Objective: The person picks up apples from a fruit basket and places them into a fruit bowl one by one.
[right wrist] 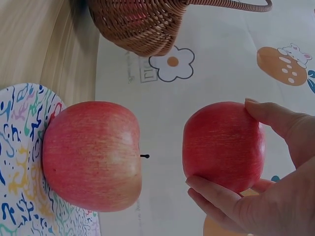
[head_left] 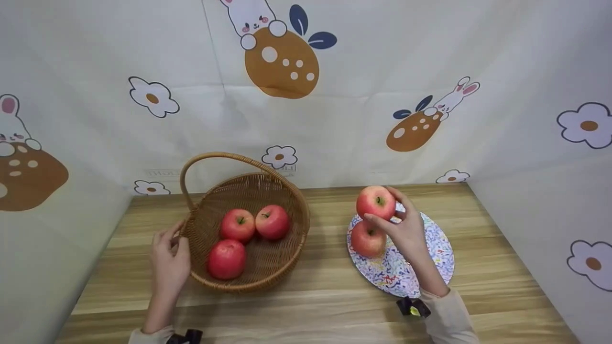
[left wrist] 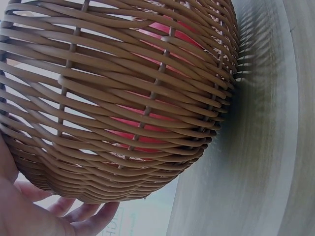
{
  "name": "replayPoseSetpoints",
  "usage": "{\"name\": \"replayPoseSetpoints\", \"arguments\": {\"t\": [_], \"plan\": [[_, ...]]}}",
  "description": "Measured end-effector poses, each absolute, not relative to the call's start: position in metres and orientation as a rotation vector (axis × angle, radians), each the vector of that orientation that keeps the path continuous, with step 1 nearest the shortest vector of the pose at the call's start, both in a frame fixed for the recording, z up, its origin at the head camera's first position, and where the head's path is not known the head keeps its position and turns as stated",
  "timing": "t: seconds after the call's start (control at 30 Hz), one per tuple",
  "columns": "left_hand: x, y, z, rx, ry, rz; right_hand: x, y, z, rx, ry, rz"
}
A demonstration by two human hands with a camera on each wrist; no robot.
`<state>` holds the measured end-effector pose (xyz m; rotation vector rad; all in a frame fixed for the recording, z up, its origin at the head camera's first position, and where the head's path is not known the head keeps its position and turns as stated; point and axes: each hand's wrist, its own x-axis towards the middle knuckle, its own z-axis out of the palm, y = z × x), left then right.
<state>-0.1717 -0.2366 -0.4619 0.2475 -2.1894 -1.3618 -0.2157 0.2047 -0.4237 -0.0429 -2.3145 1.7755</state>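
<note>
A brown wicker basket [head_left: 287, 274] with an arched handle stands on the left, with three red apples [head_left: 227, 259] inside. My left hand [head_left: 169, 260] rests against the basket's outer left side, its fingers [left wrist: 101, 219] lightly bent along the weave. On the right, my right hand [head_left: 409, 231] holds an apple [head_left: 375, 202] between thumb and fingers, raised above the table. In the right wrist view, a gap separates this held apple [right wrist: 224, 147] from another apple [right wrist: 93, 157]. That second apple sits on a round plate [head_left: 437, 248] with a multicoloured pattern.
A wood-grain table [head_left: 315, 296] lies under the basket and plate, which stand apart. Pale cloth [head_left: 334, 138] printed with rabbits and flowers rises behind and on both sides. The basket's handle [head_left: 224, 155] arches over its opening.
</note>
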Motion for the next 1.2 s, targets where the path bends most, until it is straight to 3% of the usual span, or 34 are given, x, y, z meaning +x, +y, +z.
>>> {"name": "replayPoseSetpoints", "arguments": {"t": [1.2], "plan": [[-0.172, -0.236, -0.461, 0.274, -2.195, -1.379, -0.239, 0.232, -0.442, -0.182, -2.368, 1.682]]}}
